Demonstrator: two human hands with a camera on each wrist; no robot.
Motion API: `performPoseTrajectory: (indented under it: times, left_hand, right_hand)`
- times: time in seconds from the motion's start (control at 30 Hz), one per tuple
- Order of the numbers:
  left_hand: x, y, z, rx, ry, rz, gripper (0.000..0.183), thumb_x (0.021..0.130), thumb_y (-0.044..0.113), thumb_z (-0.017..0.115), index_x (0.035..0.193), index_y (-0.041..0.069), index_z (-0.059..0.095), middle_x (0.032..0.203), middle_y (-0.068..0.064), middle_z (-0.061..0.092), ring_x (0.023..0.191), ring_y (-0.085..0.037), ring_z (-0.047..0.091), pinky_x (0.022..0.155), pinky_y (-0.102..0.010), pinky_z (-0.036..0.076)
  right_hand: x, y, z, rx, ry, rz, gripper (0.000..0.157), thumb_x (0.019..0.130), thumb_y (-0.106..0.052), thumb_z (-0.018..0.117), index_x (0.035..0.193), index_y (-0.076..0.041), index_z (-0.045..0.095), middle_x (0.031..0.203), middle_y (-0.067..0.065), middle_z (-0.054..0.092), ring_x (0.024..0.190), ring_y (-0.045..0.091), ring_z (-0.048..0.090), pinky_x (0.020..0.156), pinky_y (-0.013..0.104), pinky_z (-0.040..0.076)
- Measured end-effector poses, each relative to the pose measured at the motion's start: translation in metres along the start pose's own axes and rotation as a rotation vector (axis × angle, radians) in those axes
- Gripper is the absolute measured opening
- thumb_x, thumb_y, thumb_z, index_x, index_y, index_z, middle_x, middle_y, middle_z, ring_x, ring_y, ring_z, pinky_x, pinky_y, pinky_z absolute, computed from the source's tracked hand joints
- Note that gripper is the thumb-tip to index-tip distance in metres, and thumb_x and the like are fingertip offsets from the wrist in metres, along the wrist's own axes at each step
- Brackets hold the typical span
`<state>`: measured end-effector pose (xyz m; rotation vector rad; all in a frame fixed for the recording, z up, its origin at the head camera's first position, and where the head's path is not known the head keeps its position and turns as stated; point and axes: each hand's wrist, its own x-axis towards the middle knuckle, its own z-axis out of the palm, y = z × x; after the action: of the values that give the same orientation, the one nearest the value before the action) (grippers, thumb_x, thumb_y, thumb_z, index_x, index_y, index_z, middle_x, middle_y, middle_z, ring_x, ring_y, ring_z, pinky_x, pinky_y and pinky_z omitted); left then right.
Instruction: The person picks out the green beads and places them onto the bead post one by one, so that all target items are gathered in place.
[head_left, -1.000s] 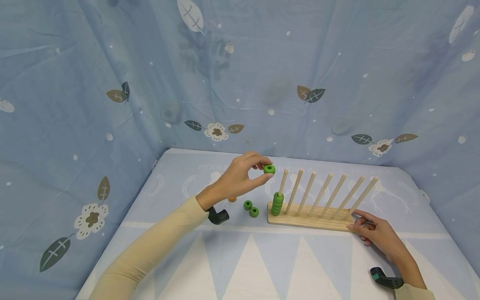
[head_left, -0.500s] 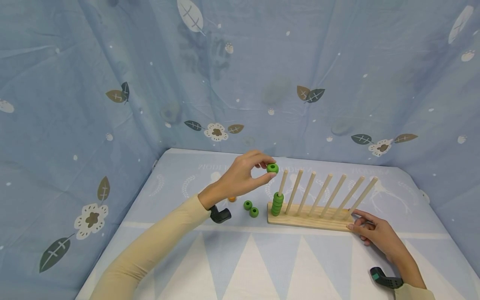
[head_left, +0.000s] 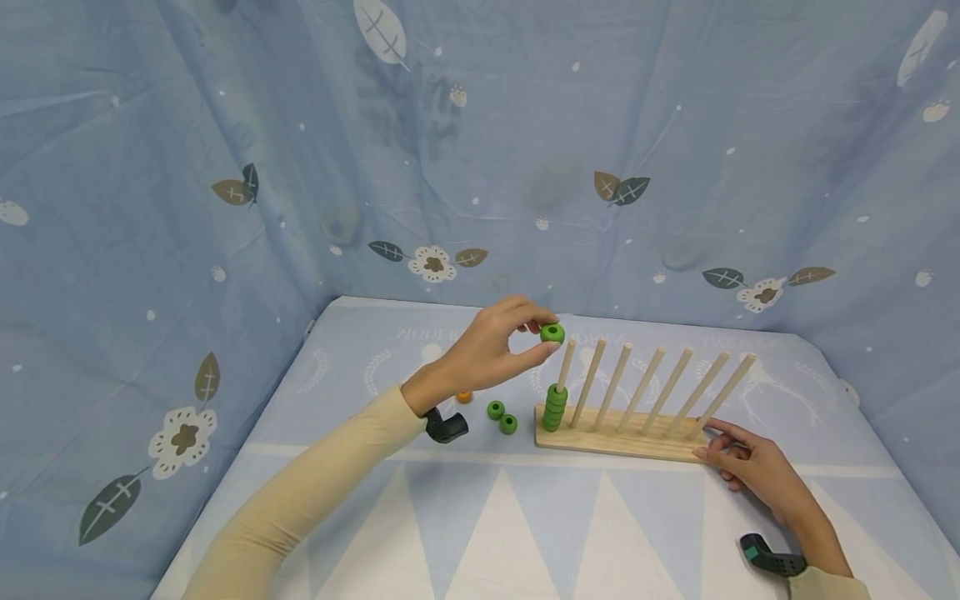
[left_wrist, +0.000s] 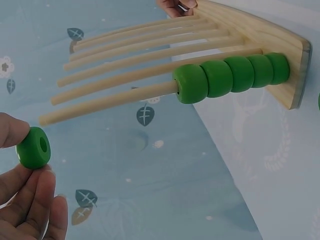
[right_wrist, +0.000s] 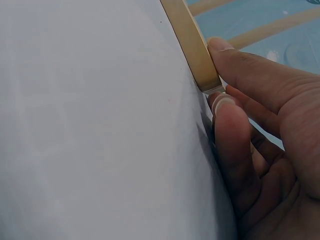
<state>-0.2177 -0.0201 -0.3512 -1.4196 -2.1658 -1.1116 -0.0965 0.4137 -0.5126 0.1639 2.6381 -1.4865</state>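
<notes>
My left hand [head_left: 491, 346] pinches a green bead [head_left: 552, 333] between thumb and fingertips. The bead is just left of the tip of the leftmost peg [head_left: 566, 364]; in the left wrist view its hole [left_wrist: 43, 145] faces toward that peg, apart from its end. Several green beads [left_wrist: 217, 77] are stacked low on this peg, against the wooden base [head_left: 622, 446]. The other pegs [head_left: 651, 392] are bare. At the base's right end, my right hand [head_left: 761, 471] grips the corner, thumb and fingers at the wood's edge [right_wrist: 197, 55] in the right wrist view.
Two loose green beads [head_left: 502, 418] lie on the table left of the base. An orange bead [head_left: 464, 397] is farther left, partly behind my left wrist. A patterned blue curtain [head_left: 480, 167] hangs behind the table [head_left: 480, 533].
My left hand has moved slightly right and up, bringing the green bead closer to the leftmost peg's tip. The right hand and the peg stand have stayed still.
</notes>
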Motion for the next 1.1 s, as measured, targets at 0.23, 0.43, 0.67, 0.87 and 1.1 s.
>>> performPoseTrajectory:
  times: [0.23, 0.43, 0.67, 0.87, 1.1]
  left_hand:
    - [0.003, 0.001, 0.002, -0.012, 0.001, 0.024, 0.028, 0.096, 0.017, 0.075, 0.120, 0.005, 0.070, 0.109, -0.002, 0.066, 0.097, -0.013, 0.059, 0.084, -0.038, 0.054]
    - [0.005, 0.004, 0.003, -0.008, 0.001, 0.033, 0.028, 0.096, 0.017, 0.075, 0.121, 0.005, 0.070, 0.108, -0.002, 0.065, 0.097, -0.013, 0.059, 0.086, -0.029, 0.051]
    - [0.008, 0.006, 0.005, -0.016, -0.008, 0.048, 0.029, 0.095, 0.017, 0.076, 0.121, 0.004, 0.070, 0.109, -0.003, 0.066, 0.097, -0.014, 0.059, 0.086, -0.032, 0.052]
    - [0.012, 0.007, 0.009, -0.026, -0.002, 0.070, 0.028, 0.095, 0.016, 0.076, 0.120, 0.004, 0.070, 0.110, -0.003, 0.067, 0.097, -0.015, 0.059, 0.085, -0.032, 0.052]
    - [0.014, 0.008, 0.011, -0.034, -0.010, 0.090, 0.028, 0.095, 0.015, 0.076, 0.119, 0.003, 0.070, 0.110, -0.004, 0.066, 0.097, -0.014, 0.059, 0.086, -0.024, 0.049]
  right_hand:
    - [0.000, 0.001, 0.000, 0.012, -0.009, -0.003, 0.076, 0.097, -0.033, 0.075, 0.154, 0.002, 0.039, 0.101, 0.009, 0.059, 0.064, 0.015, 0.052, 0.055, 0.033, 0.053]
    - [-0.001, 0.000, -0.001, 0.013, -0.018, -0.006, 0.076, 0.097, -0.033, 0.074, 0.155, 0.001, 0.038, 0.101, 0.010, 0.060, 0.063, 0.016, 0.052, 0.055, 0.034, 0.053]
    - [-0.001, 0.000, -0.001, 0.004, -0.018, -0.007, 0.076, 0.097, -0.034, 0.074, 0.155, 0.001, 0.038, 0.101, 0.010, 0.059, 0.063, 0.015, 0.052, 0.055, 0.033, 0.053]
    - [-0.001, -0.003, 0.000, -0.007, -0.006, -0.001, 0.077, 0.097, -0.034, 0.074, 0.154, 0.002, 0.039, 0.101, 0.010, 0.059, 0.063, 0.015, 0.052, 0.055, 0.033, 0.053]
    - [-0.001, -0.002, 0.000, -0.001, -0.004, 0.003, 0.076, 0.097, -0.034, 0.075, 0.154, 0.002, 0.040, 0.100, 0.010, 0.060, 0.062, 0.014, 0.052, 0.055, 0.033, 0.053]
